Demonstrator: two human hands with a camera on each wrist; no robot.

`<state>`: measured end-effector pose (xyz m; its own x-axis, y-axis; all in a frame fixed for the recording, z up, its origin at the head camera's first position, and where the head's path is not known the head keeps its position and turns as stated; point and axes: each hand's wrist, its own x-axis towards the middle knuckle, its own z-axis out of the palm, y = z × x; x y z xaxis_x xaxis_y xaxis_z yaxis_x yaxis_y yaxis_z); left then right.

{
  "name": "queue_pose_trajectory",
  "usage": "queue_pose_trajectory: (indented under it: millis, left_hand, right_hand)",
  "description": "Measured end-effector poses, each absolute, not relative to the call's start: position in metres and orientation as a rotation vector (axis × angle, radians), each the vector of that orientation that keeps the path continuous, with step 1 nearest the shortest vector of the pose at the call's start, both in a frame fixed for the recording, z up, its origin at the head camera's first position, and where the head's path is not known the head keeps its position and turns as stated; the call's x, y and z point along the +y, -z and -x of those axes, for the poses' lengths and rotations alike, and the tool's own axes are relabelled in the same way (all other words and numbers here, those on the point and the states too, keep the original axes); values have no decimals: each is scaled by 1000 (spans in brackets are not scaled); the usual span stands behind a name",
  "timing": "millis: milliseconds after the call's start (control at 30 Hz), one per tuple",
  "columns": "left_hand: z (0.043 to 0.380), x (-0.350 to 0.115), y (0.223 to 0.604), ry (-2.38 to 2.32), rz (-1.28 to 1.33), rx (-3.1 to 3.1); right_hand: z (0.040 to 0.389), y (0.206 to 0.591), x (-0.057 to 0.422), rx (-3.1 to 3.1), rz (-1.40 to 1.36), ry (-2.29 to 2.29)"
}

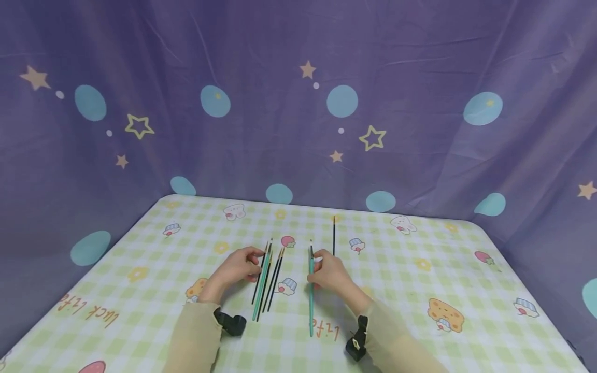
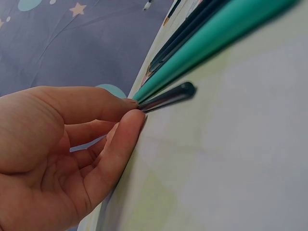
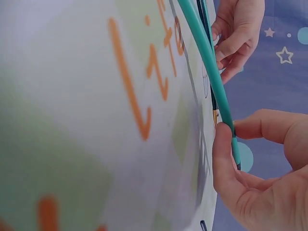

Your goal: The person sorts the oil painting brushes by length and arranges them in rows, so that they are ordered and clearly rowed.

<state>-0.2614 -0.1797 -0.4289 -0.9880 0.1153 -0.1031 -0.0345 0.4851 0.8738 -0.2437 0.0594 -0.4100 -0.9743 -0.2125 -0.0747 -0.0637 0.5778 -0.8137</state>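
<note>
My left hand (image 1: 239,266) pinches a thin black paintbrush (image 2: 169,96) between thumb and forefinger, at the left side of a group of brushes. Right beside that brush lies a green-handled paintbrush (image 1: 258,298), and several more black paintbrushes (image 1: 275,286) lie to its right, roughly parallel. In the right wrist view, the thumb and forefinger of my right hand (image 1: 330,272) grip another green-handled paintbrush (image 3: 216,82) near its dark ferrule. Its bristle tip points away from me, and its handle runs toward the near edge of the table.
Beyond my right hand lies a single black paintbrush (image 1: 333,234), its lower end hidden behind the hand. A green-and-white checked cloth (image 1: 401,290) with printed pictures covers the table. A purple curtain (image 1: 261,155) hangs behind and along both sides.
</note>
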Motion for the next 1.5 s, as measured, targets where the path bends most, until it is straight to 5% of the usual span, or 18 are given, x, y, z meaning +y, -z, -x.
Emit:
queue_pose_trajectory:
  millis: [1500]
  left_hand:
    - [265,-181,429,-1478,-73,2581]
  right_hand:
    - [197,408,107,2591,124,1236]
